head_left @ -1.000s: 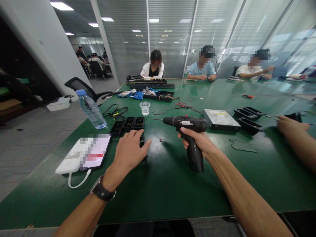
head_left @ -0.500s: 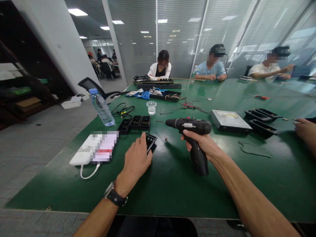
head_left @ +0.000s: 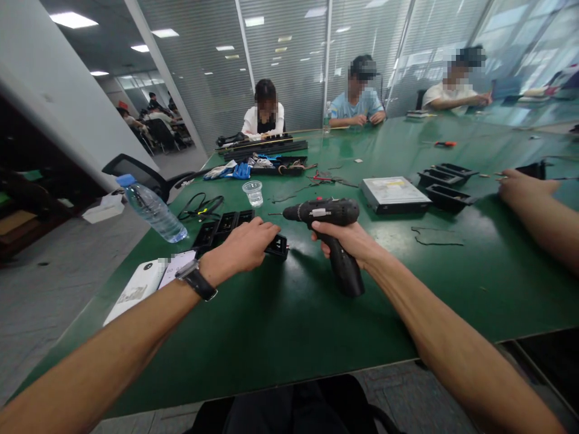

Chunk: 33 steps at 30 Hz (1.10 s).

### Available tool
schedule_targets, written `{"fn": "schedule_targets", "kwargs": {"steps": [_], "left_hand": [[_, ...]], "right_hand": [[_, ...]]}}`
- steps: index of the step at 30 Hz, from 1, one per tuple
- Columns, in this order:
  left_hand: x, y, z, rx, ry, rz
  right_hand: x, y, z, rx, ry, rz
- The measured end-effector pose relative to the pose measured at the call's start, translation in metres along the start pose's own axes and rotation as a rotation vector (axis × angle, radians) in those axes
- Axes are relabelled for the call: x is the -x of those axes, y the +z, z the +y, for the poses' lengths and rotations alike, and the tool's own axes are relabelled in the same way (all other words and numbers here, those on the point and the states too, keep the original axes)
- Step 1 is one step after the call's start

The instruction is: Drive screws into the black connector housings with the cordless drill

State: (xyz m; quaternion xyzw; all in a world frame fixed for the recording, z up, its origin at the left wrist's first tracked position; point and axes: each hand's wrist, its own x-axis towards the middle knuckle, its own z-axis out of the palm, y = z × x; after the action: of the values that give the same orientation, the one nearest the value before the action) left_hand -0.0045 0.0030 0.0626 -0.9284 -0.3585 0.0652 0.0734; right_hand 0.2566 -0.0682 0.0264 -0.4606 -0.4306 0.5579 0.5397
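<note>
Green tabletop [head_left: 280,349]. Left side: blue-capped water bottle [head_left: 151,211]; looped black cable [head_left: 199,210] with yellow tag, near bottle; clear plastic cup [head_left: 254,196], upright; white slab-shaped device [head_left: 136,292] beside phone [head_left: 178,267], latter partly covered. Farther back: blue-and-white gloves [head_left: 239,171] next to cluttered black box [head_left: 284,172]; long black strips [head_left: 266,146] behind. Right: silver-topped drive [head_left: 391,188], black trays [head_left: 443,201] just beside; bent dark wire [head_left: 436,243] nearer; orange-handled tool [head_left: 446,144] beyond. Three seated people [head_left: 357,108] along far side. Black office chair [head_left: 131,175], left.

An office; glass partition [head_left: 301,75], ceiling lights [head_left: 73,20] and black chair [head_left: 143,173] show it.
</note>
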Motion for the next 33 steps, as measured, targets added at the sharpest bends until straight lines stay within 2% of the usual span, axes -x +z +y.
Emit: {"fn": "schedule_targets", "kwargs": {"steps": [7, 13, 19, 22, 25, 30, 33], "left_hand": [[-0.01, -0.012, -0.004, -0.133, 0.123, 0.056], [-0.015, -0.017, 0.002, -0.218, 0.294, 0.03], [-0.018, -0.02, -0.001, -0.212, 0.316, 0.043], [-0.017, -0.016, -0.005, -0.184, 0.304, 0.036], [-0.015, -0.009, -0.01, -0.147, 0.289, 0.083], [-0.015, -0.007, -0.01, -0.257, 0.33, 0.101], [-0.016, -0.01, -0.008, -0.247, 0.359, 0.139]], "right_hand": [[-0.003, -0.001, 0.002, 0.0, -0.025, 0.009], [-0.004, -0.001, 0.005, 0.003, -0.05, -0.005], [-0.006, -0.004, 0.008, -0.005, -0.067, -0.023], [-0.008, -0.005, 0.009, 0.001, -0.067, -0.029], [-0.008, -0.005, 0.01, -0.006, -0.075, -0.048], [-0.008, -0.004, 0.009, -0.008, -0.092, -0.04], [-0.008, -0.004, 0.009, -0.009, -0.088, -0.046]]}}
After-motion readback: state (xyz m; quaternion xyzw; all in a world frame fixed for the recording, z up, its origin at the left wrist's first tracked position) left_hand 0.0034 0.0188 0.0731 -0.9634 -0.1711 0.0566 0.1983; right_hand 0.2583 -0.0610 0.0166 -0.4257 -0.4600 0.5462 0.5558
